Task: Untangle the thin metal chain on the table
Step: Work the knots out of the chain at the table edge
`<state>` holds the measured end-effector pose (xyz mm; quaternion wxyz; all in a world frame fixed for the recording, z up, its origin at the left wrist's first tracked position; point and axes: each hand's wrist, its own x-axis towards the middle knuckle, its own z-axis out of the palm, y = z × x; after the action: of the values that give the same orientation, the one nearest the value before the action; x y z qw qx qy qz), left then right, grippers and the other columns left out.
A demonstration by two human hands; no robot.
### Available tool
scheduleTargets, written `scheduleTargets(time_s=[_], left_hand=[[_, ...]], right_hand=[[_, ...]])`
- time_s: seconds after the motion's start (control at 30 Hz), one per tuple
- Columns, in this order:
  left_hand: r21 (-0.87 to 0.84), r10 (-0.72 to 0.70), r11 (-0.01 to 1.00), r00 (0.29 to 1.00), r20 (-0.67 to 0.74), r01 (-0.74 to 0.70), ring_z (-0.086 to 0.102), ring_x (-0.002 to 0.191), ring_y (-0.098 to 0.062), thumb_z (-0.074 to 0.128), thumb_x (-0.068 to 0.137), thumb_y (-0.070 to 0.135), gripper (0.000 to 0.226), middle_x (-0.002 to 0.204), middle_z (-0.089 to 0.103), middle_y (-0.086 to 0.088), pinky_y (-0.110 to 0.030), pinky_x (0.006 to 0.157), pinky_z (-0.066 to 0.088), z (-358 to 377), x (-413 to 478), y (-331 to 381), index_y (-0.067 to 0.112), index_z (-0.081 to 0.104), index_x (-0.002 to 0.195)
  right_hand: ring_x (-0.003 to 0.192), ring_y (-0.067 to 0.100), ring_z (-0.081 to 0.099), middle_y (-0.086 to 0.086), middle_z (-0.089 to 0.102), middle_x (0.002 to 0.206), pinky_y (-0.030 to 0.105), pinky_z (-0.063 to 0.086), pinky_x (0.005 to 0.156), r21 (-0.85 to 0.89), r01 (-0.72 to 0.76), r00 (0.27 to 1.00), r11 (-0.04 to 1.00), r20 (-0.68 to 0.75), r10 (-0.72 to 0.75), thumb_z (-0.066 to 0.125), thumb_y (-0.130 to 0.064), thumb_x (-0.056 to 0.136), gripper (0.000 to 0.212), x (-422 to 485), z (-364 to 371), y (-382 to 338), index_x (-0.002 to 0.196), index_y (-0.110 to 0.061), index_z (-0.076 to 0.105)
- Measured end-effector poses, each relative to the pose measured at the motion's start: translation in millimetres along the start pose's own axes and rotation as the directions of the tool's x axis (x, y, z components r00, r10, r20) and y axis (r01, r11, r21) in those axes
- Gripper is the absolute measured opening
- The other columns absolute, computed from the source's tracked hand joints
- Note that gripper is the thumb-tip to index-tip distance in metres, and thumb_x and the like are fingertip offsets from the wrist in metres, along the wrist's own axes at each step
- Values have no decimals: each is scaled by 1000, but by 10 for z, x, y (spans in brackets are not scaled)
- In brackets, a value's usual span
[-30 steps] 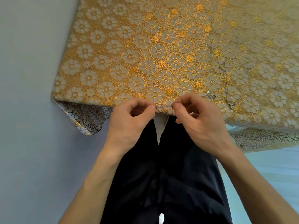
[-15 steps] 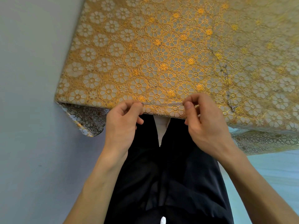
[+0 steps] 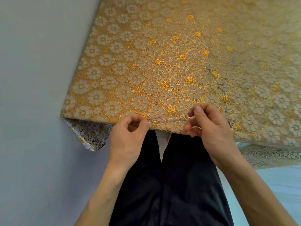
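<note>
Pinching the thin chain (image 3: 169, 120) at the six o'clock edge of the table (image 3: 130, 62), we are holding it stretched between left hand (image 3: 128, 137) and right hand (image 3: 210, 128).

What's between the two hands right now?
Head view: a stretch of thin chain runs from left hand to right hand, over the floral tablecloth.
</note>
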<state>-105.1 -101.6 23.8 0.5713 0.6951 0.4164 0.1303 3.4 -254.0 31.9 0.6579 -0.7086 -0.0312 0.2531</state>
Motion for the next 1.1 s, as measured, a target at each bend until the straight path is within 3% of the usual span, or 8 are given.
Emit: scheduleTargets(time_s=[0.13,0.23,0.33,0.5,0.63,0.8,1.0,1.1], left_hand=[[129,37,991,999,-12,-35,59,64,-2,71,86,23,10,68,67,14,-10,61,44,19,-7,24,25,69,76],[298,145,945,989,-15,-134,59,69,-6,71,85,29,10,72,65,11,-19,63,47,28,16,36,27,67,76],[479,348,825,937,-12,-300,55,77,-11,69,87,32,10,76,62,14,-32,70,48,62,178,65,28,65,78],[665,469,642,882,54,-382,54,87,-19,63,86,38,14,87,63,8,-36,70,47,167,489,78,26,69,83],[642,469,669,883,28,-376,54,94,-16,69,88,33,7,97,59,8,-38,74,51,125,568,21,26,70,90],[573,519,686,853,47,-449,49,97,-11,68,90,34,14,103,61,11,-32,81,48,53,582,-31,27,70,102],[621,489,626,858,158,-471,53,103,-18,64,83,53,32,107,59,10,-38,83,48,55,652,-1,35,72,108],[635,444,635,880,167,-440,48,112,-15,60,81,56,42,117,54,13,-31,88,37,68,588,-14,38,65,119]], right_hand=[[57,7,59,-6,58,85,22,43,53,-11,-18,998,1000,-53,17,43,-19,107,19,56,30,14,92,-15,54],[57,6,59,-7,61,82,27,46,60,-268,50,994,962,-79,-73,45,-26,106,17,158,52,17,92,-23,54],[61,4,58,-8,65,79,19,42,55,-518,181,969,836,-53,-243,50,-27,104,11,354,82,-72,96,-25,57],[82,15,63,-10,70,98,32,46,70,-755,254,930,605,20,-366,58,-29,100,15,650,125,-62,111,-24,66],[73,8,56,-9,65,108,31,51,69,-777,339,888,531,76,-454,65,-31,96,26,612,103,44,121,-27,67],[61,3,55,-15,61,90,28,50,58,-734,423,851,532,119,-512,75,-33,88,11,447,162,87,98,-30,74],[66,8,59,-14,61,85,27,45,58,-758,419,874,500,188,-447,74,-42,86,12,475,363,37,92,-32,72],[73,13,62,-13,61,92,30,49,61,-802,397,892,447,222,-394,70,-50,85,22,485,375,15,97,-33,67]])
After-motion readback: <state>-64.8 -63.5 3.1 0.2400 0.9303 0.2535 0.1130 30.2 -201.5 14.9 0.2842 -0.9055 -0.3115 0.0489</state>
